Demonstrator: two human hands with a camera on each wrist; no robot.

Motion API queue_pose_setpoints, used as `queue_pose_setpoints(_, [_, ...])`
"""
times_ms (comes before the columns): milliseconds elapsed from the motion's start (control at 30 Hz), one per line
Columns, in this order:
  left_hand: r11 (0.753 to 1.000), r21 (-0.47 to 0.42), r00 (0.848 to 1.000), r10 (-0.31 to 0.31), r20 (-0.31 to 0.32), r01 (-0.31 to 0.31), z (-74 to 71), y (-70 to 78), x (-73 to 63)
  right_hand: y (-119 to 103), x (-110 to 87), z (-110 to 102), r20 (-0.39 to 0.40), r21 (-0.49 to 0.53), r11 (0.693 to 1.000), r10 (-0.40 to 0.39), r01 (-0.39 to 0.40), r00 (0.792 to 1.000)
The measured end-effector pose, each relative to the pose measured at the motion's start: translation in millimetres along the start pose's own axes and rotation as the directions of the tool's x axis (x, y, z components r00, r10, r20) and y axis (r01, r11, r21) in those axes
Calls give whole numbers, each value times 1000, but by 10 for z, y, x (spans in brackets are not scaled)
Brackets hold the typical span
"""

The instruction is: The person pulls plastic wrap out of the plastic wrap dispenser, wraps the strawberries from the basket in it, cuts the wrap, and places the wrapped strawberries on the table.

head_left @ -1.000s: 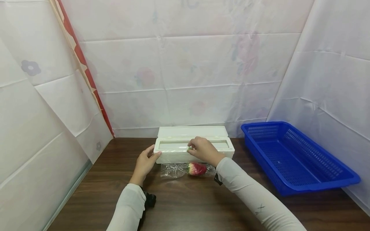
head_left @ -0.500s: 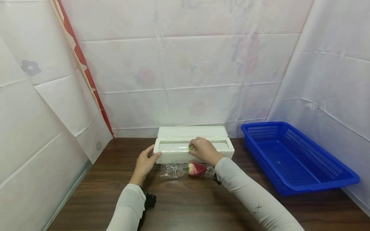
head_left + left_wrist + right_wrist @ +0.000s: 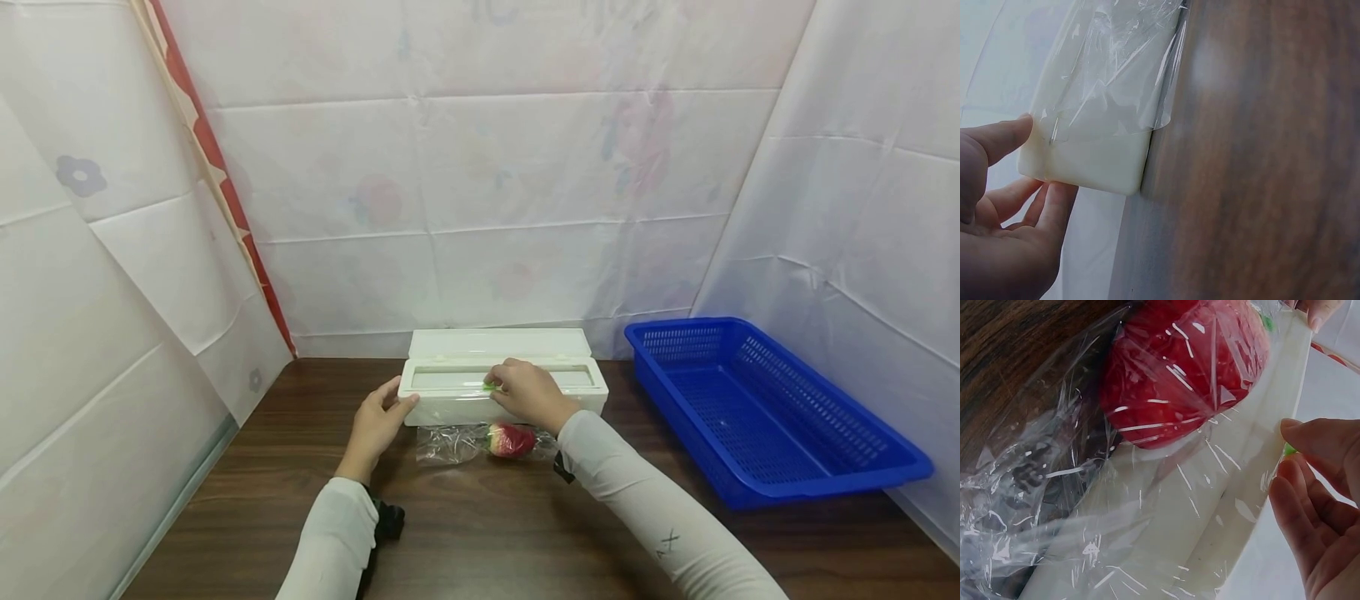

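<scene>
Rightward from the left fingers, white box, lid raised, is lying long axis left-right; left hand is gripping its end. Below the right fingers, clear film is covering red strawberry, tip pointing right. Right hand is pinching green tab.

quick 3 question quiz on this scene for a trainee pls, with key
1. Relative to the white box, where does the red strawberry lie?
a) inside it
b) on its near side
c) behind it

2. True or false: the left hand touches the left end of the box.

3. Fill in: the right hand pinches a small ____ piece.

Key: 1 b; 2 true; 3 green
</scene>
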State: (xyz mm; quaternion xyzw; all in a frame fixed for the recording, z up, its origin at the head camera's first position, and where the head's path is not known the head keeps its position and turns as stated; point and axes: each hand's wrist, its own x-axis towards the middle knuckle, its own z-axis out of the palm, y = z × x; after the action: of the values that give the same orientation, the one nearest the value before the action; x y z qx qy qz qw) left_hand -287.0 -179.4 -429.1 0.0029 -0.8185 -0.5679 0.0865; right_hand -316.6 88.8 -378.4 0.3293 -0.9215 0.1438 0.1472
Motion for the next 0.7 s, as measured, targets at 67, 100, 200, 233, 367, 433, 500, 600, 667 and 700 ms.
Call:
queue_pose_setpoints(67, [1000, 4, 1000, -2, -2, 2, -1, -1, 4, 5, 2, 3, -3, -1, 1000, -4, 4, 1000])
queue_pose_setpoints(100, [1000, 3, 1000, -2, -1, 2, -2, -2, 7, 8, 2, 5, -5, -1, 1000, -7, 7, 1000])
queue_pose_setpoints(200, [1000, 1, 1000, -2, -1, 2, -3, -7, 8, 9, 2, 5, -14, -1, 1000, -27, 27, 1000])
queue_pose_setpoints(233, [1000, 2, 1000, -1, 0, 1, -3, -9, 8, 10, 3, 6, -19, 0, 999, -38, 38, 999])
queue_pose_setpoints(367, [1000, 6, 1000, 2, -1, -2, -1, -18, 9, 16, 9, 18, -30, -12, 996, -87, 86, 996])
queue_pose_setpoints(433, [1000, 6, 1000, 4, 0, -4, 0, -18, 8, 18, 12, 26, -32, -22, 995, -99, 99, 995])
queue_pose_setpoints(500, [1000, 5, 1000, 7, -3, -7, 2, -17, 9, 19, 12, 32, -34, -32, 994, -104, 102, 994])
queue_pose_setpoints(600, [1000, 5, 1000, 11, -4, -11, 2, -11, 8, 18, 13, 36, -42, -40, 994, -106, 105, 993])
queue_pose_setpoints(667, [1000, 1, 1000, 12, -2, -12, 2, -10, 10, 18, 13, 39, -47, -48, 993, -109, 107, 993])
queue_pose_setpoints(700, [1000, -2, 1000, 11, 0, -11, 2, -10, 10, 18, 14, 38, -47, -50, 993, -109, 106, 993])
